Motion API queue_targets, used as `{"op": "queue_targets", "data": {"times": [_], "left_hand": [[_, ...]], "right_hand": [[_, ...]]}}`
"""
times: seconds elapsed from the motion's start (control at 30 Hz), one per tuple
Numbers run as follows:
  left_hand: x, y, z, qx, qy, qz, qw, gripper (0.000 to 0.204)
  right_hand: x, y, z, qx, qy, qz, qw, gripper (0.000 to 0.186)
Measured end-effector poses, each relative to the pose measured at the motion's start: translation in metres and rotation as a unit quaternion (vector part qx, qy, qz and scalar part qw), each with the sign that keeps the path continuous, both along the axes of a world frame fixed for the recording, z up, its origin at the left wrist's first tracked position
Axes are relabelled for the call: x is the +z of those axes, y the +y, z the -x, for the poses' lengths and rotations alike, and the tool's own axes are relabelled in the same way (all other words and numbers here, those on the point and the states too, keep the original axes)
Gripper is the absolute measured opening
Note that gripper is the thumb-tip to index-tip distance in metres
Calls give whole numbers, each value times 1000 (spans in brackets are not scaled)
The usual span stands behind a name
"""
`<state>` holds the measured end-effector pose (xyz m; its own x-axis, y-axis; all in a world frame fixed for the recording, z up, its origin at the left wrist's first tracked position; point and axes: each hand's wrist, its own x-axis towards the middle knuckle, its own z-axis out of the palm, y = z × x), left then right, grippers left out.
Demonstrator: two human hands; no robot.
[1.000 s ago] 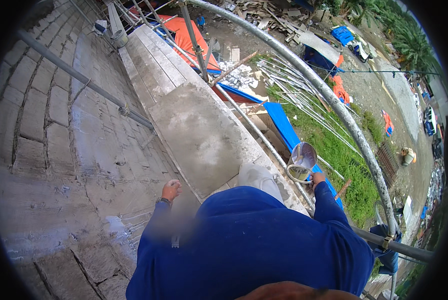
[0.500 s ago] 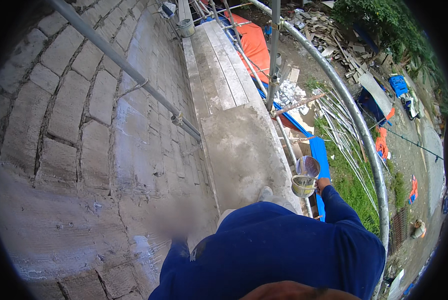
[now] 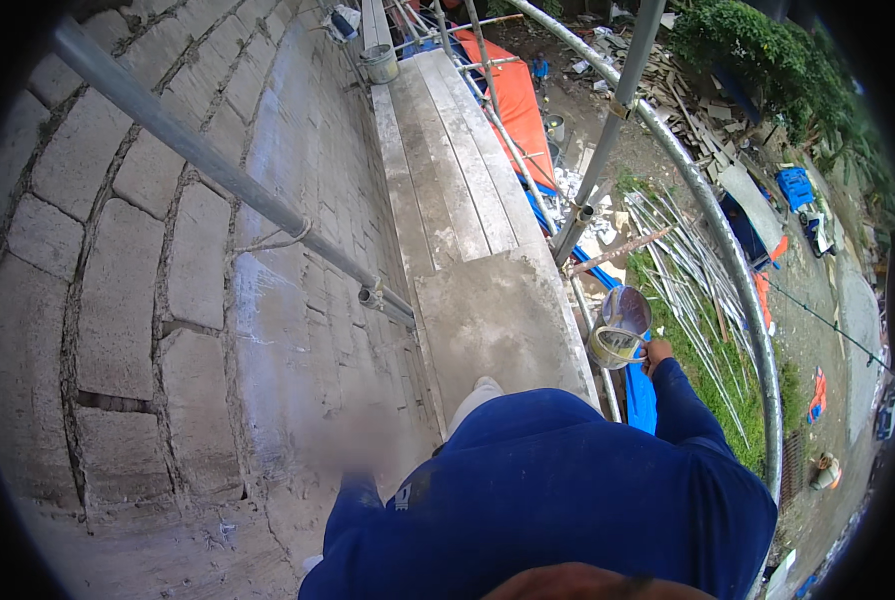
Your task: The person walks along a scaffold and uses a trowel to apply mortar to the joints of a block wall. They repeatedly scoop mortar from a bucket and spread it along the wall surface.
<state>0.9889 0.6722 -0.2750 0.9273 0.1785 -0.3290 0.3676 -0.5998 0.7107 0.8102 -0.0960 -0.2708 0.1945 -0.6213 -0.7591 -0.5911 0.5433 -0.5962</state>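
Note:
My right hand point(image 3: 658, 355) grips a pair of paint-smeared round containers, a wider upper pail point(image 3: 626, 310) and a pale lower one point(image 3: 613, 346), held out near the outer edge of the scaffold. My left arm point(image 3: 353, 515) hangs beside the block wall point(image 3: 188, 380); its hand lies behind a blurred smudge, so I cannot tell its fingers. A light shoe or trouser leg point(image 3: 471, 398) shows past my blue shirt, on a cement-stained board point(image 3: 498, 310). Long planks point(image 3: 458, 170) continue ahead of that board.
A bucket point(image 3: 378, 65) stands farther along the planks. Metal poles point(image 3: 218, 180) line the wall side; a curved rail point(image 3: 728, 240) runs outside. Below lie orange tarpaulin point(image 3: 508, 100), scrap boards point(image 3: 708, 120), loose pipes point(image 3: 688, 290) and grass. A person in blue point(image 3: 541, 67) is down below.
The walkway and wall have shifted in view as I move along the boards. The containers stay in my right hand. My left hand, visible a second ago, is now obscured.

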Motion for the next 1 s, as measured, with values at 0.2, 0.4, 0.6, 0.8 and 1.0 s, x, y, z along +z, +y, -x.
{"op": "queue_targets", "data": {"times": [0.2, 0.4, 0.6, 0.8, 1.0], "left_hand": [[206, -116, -267, 12, -385, 24, 923, 36], [299, -170, -392, 20, -426, 20, 904, 58], [298, -155, -431, 112, -316, 60, 940, 59], [289, -132, -430, 210, -257, 34, 943, 56], [299, -145, -441, 183, -218, -45, 957, 57]], "right_hand": [[6, -49, -74, -206, -115, 15, 972, 16], [-36, -96, -162, -403, -134, 28, 905, 10], [-137, -143, -257, -423, -109, 95, 894, 8], [-220, -186, -314, 210, 438, 342, 805, 21], [-272, -191, -393, 251, 539, 260, 761, 17]]}}
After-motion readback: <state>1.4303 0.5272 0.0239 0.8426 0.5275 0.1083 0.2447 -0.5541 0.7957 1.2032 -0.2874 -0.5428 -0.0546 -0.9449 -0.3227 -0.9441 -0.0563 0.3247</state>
